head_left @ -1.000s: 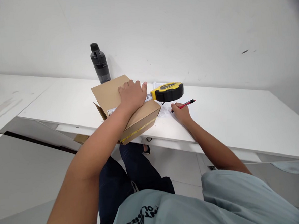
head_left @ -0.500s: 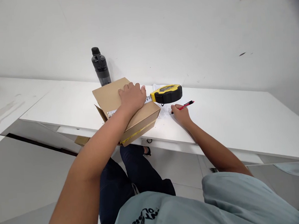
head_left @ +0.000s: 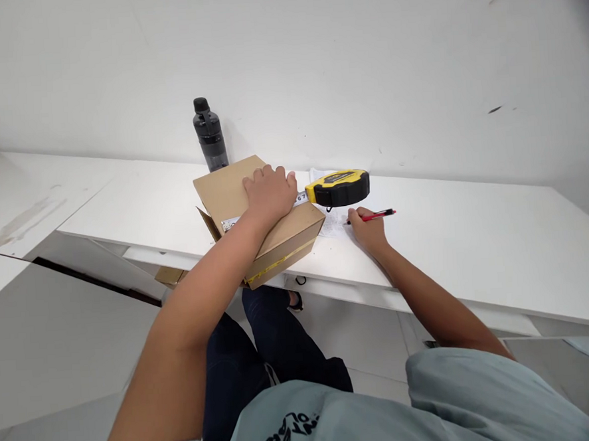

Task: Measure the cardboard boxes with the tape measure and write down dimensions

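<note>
My left hand (head_left: 271,194) lies with its fingers spread on top of a brown cardboard box (head_left: 289,257), over the extended blade of a tape measure. The yellow and black tape measure (head_left: 342,189) sticks out past the box's right side, and part of its blade is under my hand. My right hand (head_left: 370,232) is closed around a red and black pen (head_left: 380,214), its tip down at a sheet of paper with writing (head_left: 332,225). The paper lies on the white table, partly hidden behind the box and tape measure.
A dark water bottle (head_left: 211,136) stands behind the box by the wall. The white table (head_left: 475,236) runs along the wall, with an open shelf below its front edge. A small brown box (head_left: 169,276) shows under the table on the left.
The whole view has shifted slightly. The pen in my right hand now leans flatter. My left hand, the box and the tape measure keep their places relative to each other.
</note>
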`<state>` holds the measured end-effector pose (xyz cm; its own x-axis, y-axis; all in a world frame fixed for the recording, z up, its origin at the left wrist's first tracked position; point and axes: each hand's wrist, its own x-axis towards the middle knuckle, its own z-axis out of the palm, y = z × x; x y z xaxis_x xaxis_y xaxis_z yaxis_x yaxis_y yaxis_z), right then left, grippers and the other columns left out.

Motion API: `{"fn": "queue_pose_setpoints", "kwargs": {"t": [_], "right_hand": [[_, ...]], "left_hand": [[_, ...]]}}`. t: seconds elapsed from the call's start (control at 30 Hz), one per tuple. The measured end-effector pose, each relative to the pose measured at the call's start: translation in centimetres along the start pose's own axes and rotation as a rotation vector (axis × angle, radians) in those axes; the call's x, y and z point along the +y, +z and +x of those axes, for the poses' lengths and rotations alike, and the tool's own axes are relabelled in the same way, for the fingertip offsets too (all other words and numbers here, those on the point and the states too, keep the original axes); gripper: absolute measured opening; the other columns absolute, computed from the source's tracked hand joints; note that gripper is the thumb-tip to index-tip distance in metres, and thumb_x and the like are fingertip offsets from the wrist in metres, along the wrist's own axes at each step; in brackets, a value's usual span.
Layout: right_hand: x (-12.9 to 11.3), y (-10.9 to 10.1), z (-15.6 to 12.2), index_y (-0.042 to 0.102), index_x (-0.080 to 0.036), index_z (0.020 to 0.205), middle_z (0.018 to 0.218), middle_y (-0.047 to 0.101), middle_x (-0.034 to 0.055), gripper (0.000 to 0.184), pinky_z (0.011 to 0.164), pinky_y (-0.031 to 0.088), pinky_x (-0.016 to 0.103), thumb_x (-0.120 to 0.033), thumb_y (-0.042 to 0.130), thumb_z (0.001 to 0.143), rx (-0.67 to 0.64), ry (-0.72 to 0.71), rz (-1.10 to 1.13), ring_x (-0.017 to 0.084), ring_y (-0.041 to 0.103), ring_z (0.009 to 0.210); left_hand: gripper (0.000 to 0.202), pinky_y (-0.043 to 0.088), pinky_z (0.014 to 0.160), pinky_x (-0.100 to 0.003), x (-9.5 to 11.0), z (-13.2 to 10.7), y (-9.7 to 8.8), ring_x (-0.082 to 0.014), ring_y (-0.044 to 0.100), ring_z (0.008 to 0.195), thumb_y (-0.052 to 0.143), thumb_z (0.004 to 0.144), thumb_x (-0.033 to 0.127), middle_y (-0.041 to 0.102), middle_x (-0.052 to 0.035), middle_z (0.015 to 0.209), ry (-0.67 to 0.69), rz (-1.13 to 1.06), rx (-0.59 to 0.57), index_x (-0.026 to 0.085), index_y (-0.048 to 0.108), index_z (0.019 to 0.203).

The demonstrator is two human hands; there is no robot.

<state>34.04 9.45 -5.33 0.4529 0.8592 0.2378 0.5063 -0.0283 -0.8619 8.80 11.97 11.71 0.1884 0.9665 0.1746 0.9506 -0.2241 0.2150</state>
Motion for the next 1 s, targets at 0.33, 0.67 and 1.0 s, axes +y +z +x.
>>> {"fn": "queue_pose_setpoints", "kwargs": {"t": [0.33,0.67,1.0], "right_hand": [[4.7,-2.5,1.7,0.075,-0.02,0.088,0.119,0.063,0.0185,0.023,0.1,0.042,0.066,-0.026,0.057,0.075,0.163,-0.167,-0.353,0.037,0.057,0.113],[1.7,-1.1,1.0,0.056,-0.024,0.142,0.152,0.054,0.0221,0.068,0.112,0.047,0.068,-0.059,0.062,0.085,0.022,-0.459,0.0,0.043,0.05,0.145],[-7.4,3.1,3.6,0.04,-0.036,0.156,0.15,0.06,0.018,0.08,0.111,0.052,0.063,-0.083,0.023,0.094,0.125,-0.81,0.354,0.039,0.064,0.135]], "left_hand": [[0.052,0.034,0.12,-0.058,0.1,-0.4,0.5,-0.0351,0.049,0.143,0.029,0.112,0.044,0.058,-0.0158,0.155,-0.001,-0.02,-0.006,0.02,0.064,0.142],[0.055,0.032,0.119,-0.06,0.0,-0.9,0.6,-0.0364,0.047,0.144,0.028,0.111,0.043,0.057,-0.0192,0.155,-0.006,-0.075,-0.038,0.016,0.062,0.144],[0.053,0.033,0.117,-0.059,-0.3,-1.6,1.0,-0.0358,0.05,0.141,0.031,0.108,0.044,0.058,-0.0193,0.153,0.019,-0.1,-0.057,0.018,0.064,0.14]]}}
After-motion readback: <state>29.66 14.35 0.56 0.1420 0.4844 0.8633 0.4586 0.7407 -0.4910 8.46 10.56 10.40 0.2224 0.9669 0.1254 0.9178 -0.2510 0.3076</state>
